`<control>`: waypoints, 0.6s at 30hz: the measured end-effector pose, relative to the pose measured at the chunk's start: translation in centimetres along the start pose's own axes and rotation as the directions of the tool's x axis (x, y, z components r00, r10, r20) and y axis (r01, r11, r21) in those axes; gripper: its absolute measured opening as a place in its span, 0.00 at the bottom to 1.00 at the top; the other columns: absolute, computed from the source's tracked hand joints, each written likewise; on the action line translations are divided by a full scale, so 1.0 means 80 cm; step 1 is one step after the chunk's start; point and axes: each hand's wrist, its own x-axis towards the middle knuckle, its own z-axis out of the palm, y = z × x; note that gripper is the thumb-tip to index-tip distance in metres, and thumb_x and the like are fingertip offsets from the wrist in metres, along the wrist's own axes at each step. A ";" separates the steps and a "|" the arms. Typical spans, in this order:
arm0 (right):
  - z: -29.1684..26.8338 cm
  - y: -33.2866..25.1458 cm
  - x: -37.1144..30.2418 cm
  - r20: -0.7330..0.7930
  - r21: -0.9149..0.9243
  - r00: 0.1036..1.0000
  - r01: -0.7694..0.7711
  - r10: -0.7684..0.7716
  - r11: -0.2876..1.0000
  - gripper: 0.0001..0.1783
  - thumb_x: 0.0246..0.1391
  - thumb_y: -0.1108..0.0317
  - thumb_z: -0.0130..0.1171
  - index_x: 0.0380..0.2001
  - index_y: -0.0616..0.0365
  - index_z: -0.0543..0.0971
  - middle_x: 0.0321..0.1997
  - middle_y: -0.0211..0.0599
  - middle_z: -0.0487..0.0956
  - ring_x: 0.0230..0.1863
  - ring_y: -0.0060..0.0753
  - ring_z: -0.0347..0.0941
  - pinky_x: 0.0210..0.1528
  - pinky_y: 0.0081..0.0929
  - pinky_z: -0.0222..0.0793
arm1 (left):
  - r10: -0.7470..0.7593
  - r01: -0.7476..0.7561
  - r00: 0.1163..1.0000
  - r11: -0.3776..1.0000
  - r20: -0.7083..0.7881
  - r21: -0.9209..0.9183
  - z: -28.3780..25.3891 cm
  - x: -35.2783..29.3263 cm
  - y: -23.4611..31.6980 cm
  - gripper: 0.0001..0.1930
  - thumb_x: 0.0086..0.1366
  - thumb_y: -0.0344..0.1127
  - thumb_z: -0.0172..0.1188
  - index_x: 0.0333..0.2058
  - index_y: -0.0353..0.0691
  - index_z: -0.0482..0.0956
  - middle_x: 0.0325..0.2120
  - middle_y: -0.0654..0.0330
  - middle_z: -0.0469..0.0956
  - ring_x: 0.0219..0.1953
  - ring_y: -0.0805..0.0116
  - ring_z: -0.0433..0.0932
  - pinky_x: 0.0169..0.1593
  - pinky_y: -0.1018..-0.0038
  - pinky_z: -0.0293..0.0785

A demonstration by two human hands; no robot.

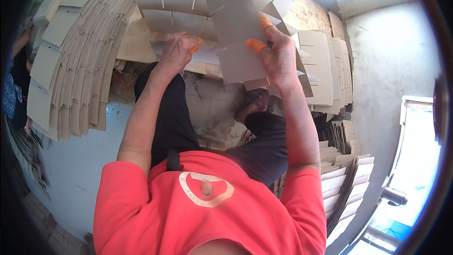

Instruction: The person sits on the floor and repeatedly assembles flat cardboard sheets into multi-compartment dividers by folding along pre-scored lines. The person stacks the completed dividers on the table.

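Note:
My right hand [278, 52] grips a long grey-brown slotted cardboard strip [238, 30], its orange-covered thumb lying on the broad face. That strip stands tilted across several other slotted cardboard strips [181, 21], which are set in rows on the table before me. To the left, my left hand [177, 54] is closed in a pinch beside the nearest row, with orange coverings on its fingertips. Whether anything sits between those fingers is hidden. Part of the crossed strips behind my right hand is covered by the hand and the tilted strip.
Long overlapping stacks of cardboard pieces [78, 56] fill the left side. More slotted cardboard [316, 66] is piled at the right, with further bundles [351, 174] lower down. A pale wall [387, 56] rises on the right. At the far left edge, another person's arm [21, 42] shows.

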 end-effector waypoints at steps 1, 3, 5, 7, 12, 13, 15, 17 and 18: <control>0.000 0.000 0.002 0.010 0.023 1.000 -0.029 0.028 0.999 0.30 0.46 0.80 0.61 0.56 0.65 0.70 0.36 0.58 0.79 0.38 0.42 0.80 0.40 0.26 0.72 | 0.000 0.000 1.000 1.000 0.000 -0.002 0.001 0.000 -0.002 0.06 0.51 0.26 0.60 0.29 0.38 0.80 0.22 0.52 0.76 0.31 0.53 0.75 0.36 0.61 0.70; 0.001 -0.002 0.004 0.032 0.066 0.996 -0.088 0.086 0.994 0.30 0.46 0.80 0.61 0.56 0.65 0.70 0.37 0.57 0.79 0.40 0.42 0.80 0.41 0.26 0.73 | -0.006 0.006 1.000 1.000 0.002 -0.008 0.004 -0.001 -0.006 0.05 0.51 0.26 0.59 0.29 0.38 0.80 0.22 0.52 0.76 0.31 0.53 0.75 0.35 0.61 0.71; 0.003 -0.003 0.006 0.055 0.010 0.991 -0.120 0.119 0.993 0.30 0.45 0.80 0.61 0.56 0.65 0.70 0.39 0.57 0.79 0.41 0.42 0.80 0.42 0.26 0.73 | -0.016 0.016 1.000 1.000 0.007 -0.013 0.005 -0.002 -0.007 0.05 0.52 0.25 0.59 0.29 0.37 0.80 0.23 0.53 0.77 0.31 0.53 0.75 0.34 0.61 0.71; 0.001 -0.005 0.009 0.068 -0.023 0.987 -0.144 0.145 0.989 0.30 0.45 0.80 0.61 0.56 0.65 0.70 0.39 0.57 0.79 0.41 0.42 0.80 0.43 0.27 0.73 | 0.004 -0.004 1.000 1.000 0.004 -0.028 0.003 0.000 -0.005 0.05 0.51 0.26 0.59 0.29 0.37 0.80 0.23 0.53 0.77 0.31 0.53 0.75 0.34 0.61 0.72; 0.001 -0.002 0.012 0.024 0.074 0.992 -0.123 0.121 0.990 0.31 0.46 0.79 0.62 0.57 0.64 0.69 0.38 0.60 0.78 0.40 0.46 0.80 0.43 0.29 0.72 | 0.002 -0.001 1.000 0.999 0.009 -0.051 0.003 0.000 -0.006 0.05 0.49 0.25 0.63 0.28 0.35 0.79 0.26 0.54 0.79 0.30 0.54 0.74 0.35 0.63 0.72; 0.005 0.002 0.010 0.037 0.027 0.995 -0.096 0.095 0.995 0.31 0.46 0.79 0.62 0.57 0.64 0.69 0.38 0.59 0.78 0.40 0.46 0.80 0.43 0.29 0.72 | -0.006 0.007 1.000 0.998 0.012 -0.060 0.004 -0.001 -0.007 0.05 0.49 0.25 0.63 0.28 0.35 0.79 0.26 0.54 0.79 0.30 0.54 0.74 0.35 0.63 0.72; 0.013 0.009 0.007 0.067 -0.066 0.997 -0.041 0.045 0.997 0.31 0.46 0.79 0.62 0.57 0.65 0.69 0.38 0.59 0.78 0.39 0.47 0.80 0.42 0.28 0.72 | -0.005 0.006 1.000 0.998 0.015 -0.070 0.004 -0.001 -0.008 0.05 0.50 0.25 0.63 0.28 0.35 0.79 0.25 0.54 0.78 0.30 0.54 0.74 0.34 0.63 0.72; 0.021 0.020 0.006 0.045 -0.038 0.998 -0.030 0.032 0.999 0.31 0.46 0.79 0.62 0.57 0.65 0.69 0.38 0.60 0.78 0.39 0.48 0.79 0.41 0.29 0.72 | 0.012 -0.011 1.000 0.998 0.011 -0.067 0.004 0.001 -0.007 0.05 0.50 0.25 0.63 0.28 0.34 0.79 0.25 0.54 0.78 0.30 0.54 0.74 0.34 0.63 0.71; 0.023 0.023 0.006 0.033 -0.025 0.999 -0.024 0.025 0.999 0.31 0.46 0.79 0.62 0.56 0.65 0.69 0.38 0.60 0.78 0.38 0.48 0.79 0.41 0.29 0.72 | -0.007 0.008 1.000 0.998 0.019 -0.065 0.003 0.002 -0.005 0.05 0.50 0.25 0.63 0.28 0.34 0.79 0.24 0.54 0.78 0.30 0.54 0.74 0.34 0.63 0.71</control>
